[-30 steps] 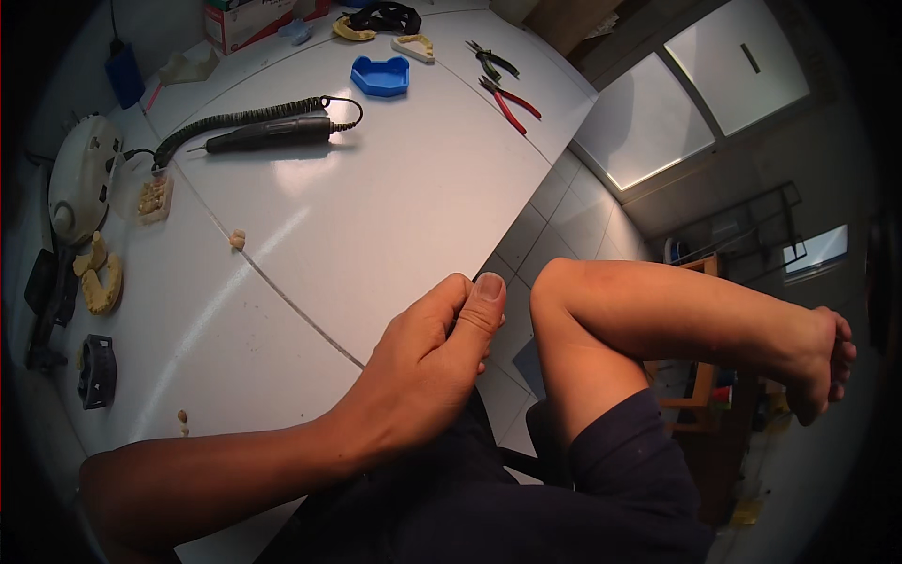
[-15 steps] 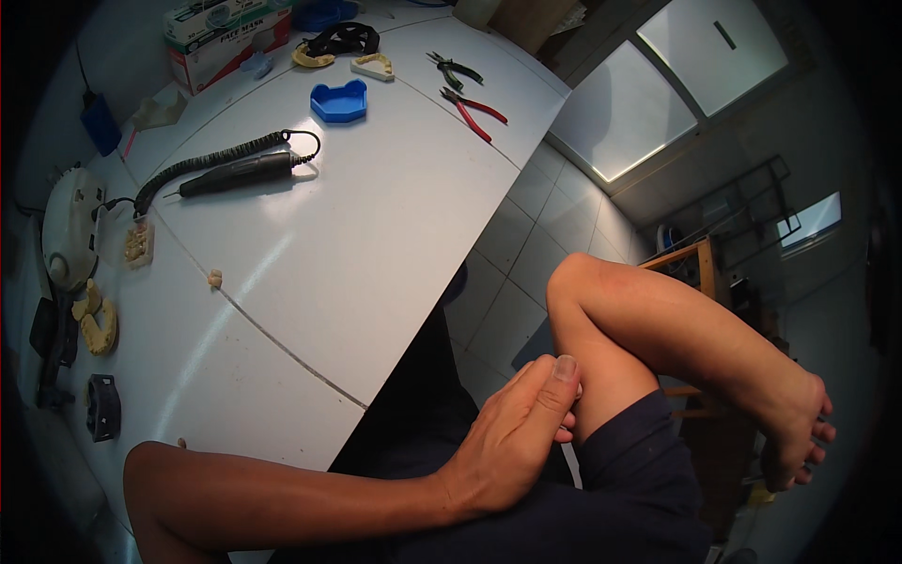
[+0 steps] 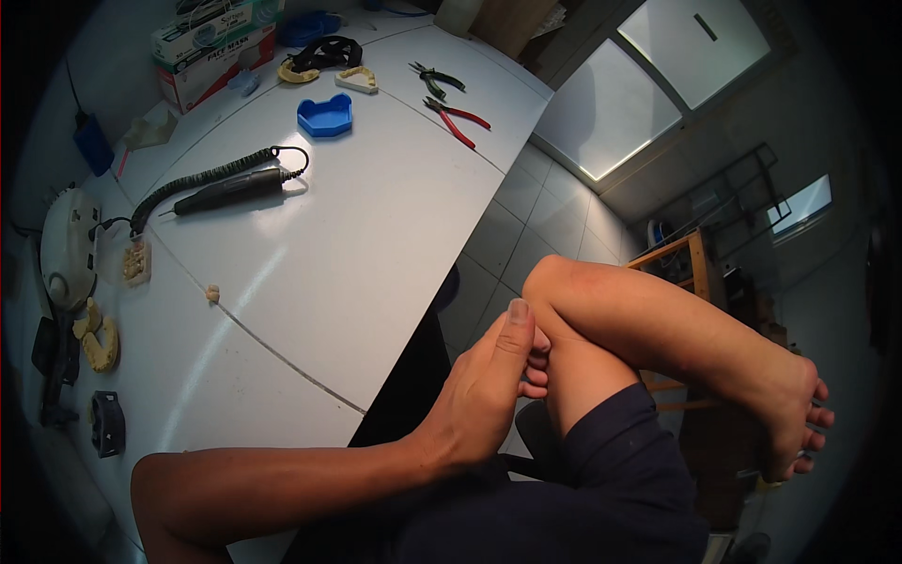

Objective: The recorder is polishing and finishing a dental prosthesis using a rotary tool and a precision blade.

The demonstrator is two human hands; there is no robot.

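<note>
My left hand (image 3: pixel 484 381) is beside my bent bare leg (image 3: pixel 658 315), just below the knee in the picture. Its thumb lies straight along the top and the fingers curl inward. Whatever they may hold is hidden. My left elbow is by the near edge of the white table (image 3: pixel 329 244). A small beige lump (image 3: pixel 212 294) lies on the tabletop, well away from the hand. Farther back rests a black rotary handpiece (image 3: pixel 230 191) with a coiled cord. My right hand does not show; the limb at right ends in a bare foot (image 3: pixel 794 428).
Red-handled pliers (image 3: pixel 456 120), dark pliers (image 3: pixel 435 80) and a blue mould (image 3: pixel 325 116) are at the back. Left are a white control unit (image 3: pixel 68 244), a small clear box (image 3: pixel 136 263) and a yellowish dental cast (image 3: pixel 98 340). A mask box (image 3: pixel 216 70) stands behind.
The whole view has shifted slightly. My left hand has moved a little left and up, and its curled fingertips show more. The table items stay in place.
</note>
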